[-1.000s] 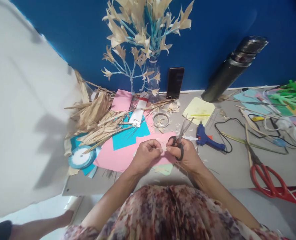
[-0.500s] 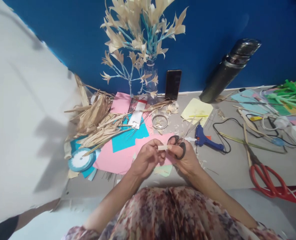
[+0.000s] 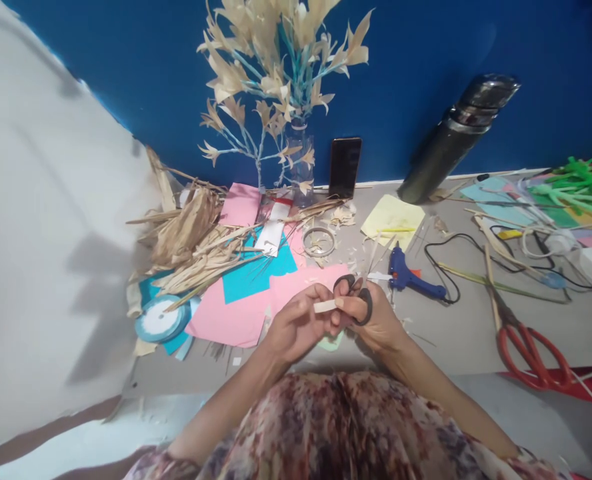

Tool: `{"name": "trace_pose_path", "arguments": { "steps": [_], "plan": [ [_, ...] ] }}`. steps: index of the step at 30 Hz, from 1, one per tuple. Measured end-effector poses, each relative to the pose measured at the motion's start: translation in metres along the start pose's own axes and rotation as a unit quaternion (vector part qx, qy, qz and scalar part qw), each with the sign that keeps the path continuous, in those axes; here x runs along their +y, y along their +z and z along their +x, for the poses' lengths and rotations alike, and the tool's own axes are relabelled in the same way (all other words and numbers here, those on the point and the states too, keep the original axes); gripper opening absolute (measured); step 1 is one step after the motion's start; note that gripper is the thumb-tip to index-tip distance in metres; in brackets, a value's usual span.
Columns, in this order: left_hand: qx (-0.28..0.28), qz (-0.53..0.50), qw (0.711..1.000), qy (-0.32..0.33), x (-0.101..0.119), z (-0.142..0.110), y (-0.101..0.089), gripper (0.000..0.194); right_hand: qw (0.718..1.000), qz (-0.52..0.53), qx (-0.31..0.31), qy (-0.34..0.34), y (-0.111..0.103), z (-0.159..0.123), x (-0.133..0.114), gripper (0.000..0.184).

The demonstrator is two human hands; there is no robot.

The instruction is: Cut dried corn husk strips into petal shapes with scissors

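My right hand (image 3: 379,319) pinches a short cream strip (image 3: 325,306) between thumb and fingers. It also holds small scissors with black handles (image 3: 364,307), their blades pointing away from me. My left hand (image 3: 296,323) is turned palm up, loosely curled, thumb apart from the fingers. Its fingertips lie close beneath the strip, near my right fingers; whether they touch it I cannot tell. Under the hands lie pink paper (image 3: 236,313) and a bit of pale green paper (image 3: 332,341).
Dried husks (image 3: 186,220) and a ribbon spool (image 3: 162,318) lie left. Behind are a bottle of husk flowers (image 3: 301,160), a phone (image 3: 345,167) and a dark flask (image 3: 456,140). To the right are a blue glue gun (image 3: 409,275), its cord, and red-handled scissors (image 3: 531,353).
The cream strip, barely visible between both hands at first, now shows plainly in my right fingers. My left hand has loosened from its pinch and turned palm up. A leg at lower left has shifted.
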State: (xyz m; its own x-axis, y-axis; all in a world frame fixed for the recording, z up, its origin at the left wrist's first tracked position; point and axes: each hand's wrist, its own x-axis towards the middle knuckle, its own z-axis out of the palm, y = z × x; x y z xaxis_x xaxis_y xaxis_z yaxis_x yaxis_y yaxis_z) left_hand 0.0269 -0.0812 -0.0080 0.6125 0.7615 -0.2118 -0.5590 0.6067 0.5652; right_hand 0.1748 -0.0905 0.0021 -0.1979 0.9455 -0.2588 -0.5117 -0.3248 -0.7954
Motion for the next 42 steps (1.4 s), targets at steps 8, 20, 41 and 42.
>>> {"name": "trace_pose_path", "arguments": {
  "steps": [8,20,41,42],
  "plan": [
    [0.042,0.086,0.995,0.002,0.000,0.001,0.001,0.033,0.995,-0.089,-0.011,-0.048,-0.007,-0.003,0.007,0.018],
    [0.013,0.047,0.999,0.013,-0.003,-0.001,-0.001,0.039,0.999,-0.027,0.021,-0.015,-0.007,0.001,0.007,0.022],
    [0.026,-0.015,0.999,0.042,-0.009,0.000,0.001,0.033,0.999,0.028,0.020,-0.006,-0.003,0.001,0.004,0.022],
    [0.027,-0.032,0.998,0.044,-0.009,-0.001,0.000,0.034,0.999,0.043,0.023,-0.007,-0.003,0.001,0.004,0.022]
  ]
}}
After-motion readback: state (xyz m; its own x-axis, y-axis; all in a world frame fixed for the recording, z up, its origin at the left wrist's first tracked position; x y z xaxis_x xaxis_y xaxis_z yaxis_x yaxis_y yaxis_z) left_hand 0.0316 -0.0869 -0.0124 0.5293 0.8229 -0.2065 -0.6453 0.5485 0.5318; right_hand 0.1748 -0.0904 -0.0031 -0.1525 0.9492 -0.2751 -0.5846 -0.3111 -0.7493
